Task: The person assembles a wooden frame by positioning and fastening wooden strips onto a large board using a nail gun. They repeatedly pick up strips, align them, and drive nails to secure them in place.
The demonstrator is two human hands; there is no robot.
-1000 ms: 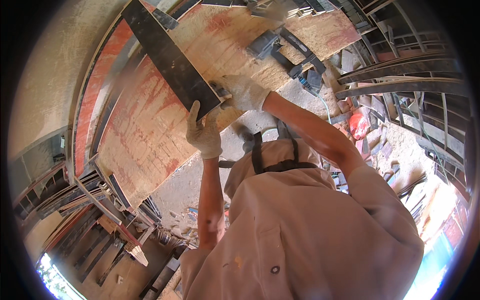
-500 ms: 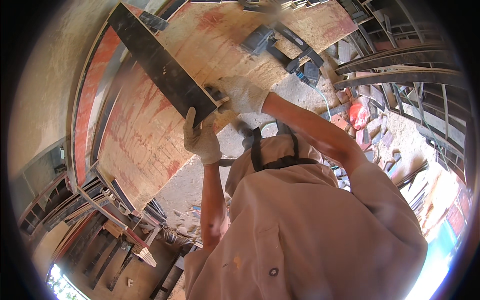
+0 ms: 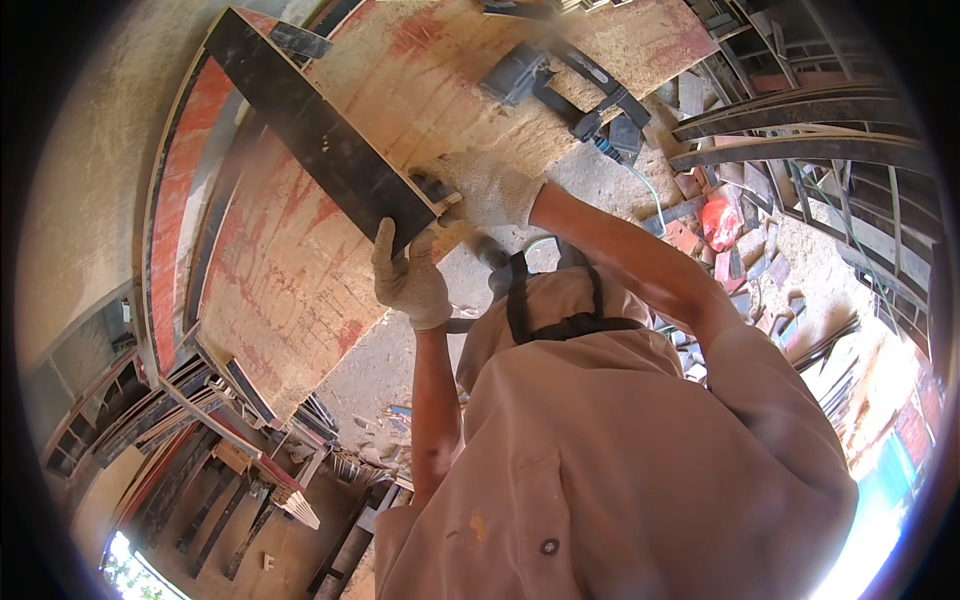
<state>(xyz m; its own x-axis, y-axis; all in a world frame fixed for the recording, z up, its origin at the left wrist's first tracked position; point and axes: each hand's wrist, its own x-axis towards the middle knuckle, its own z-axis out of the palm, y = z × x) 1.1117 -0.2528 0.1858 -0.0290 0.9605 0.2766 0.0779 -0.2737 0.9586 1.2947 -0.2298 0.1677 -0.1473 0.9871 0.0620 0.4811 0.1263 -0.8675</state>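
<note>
A long black-faced board (image 3: 310, 130) with pale plywood edges slants from the far left toward me over the worktable. My left hand (image 3: 412, 280), in a light work glove, grips the board's near end, thumb on the black face. At the right edge of that end is my gloved right hand (image 3: 490, 190), its fingers closed around a small dark thing (image 3: 430, 184) I cannot make out. A pale wood end shows beside it. A black air nail gun (image 3: 585, 90) lies on the table beyond my right hand.
The plywood worktable (image 3: 290, 270) has reddish stains and sawdust. A pale hose (image 3: 645, 190) trails from the nail gun. Black-and-red curved panels (image 3: 175, 220) stand at the left. Wood offcuts and a red plastic bag (image 3: 720, 222) litter the floor right; stacked frames (image 3: 810, 140) rise beyond.
The board's far end has shifted slightly left. My left hand has moved a little to the right, still gripping the near end; the right hand keeps its place at the edge.
</note>
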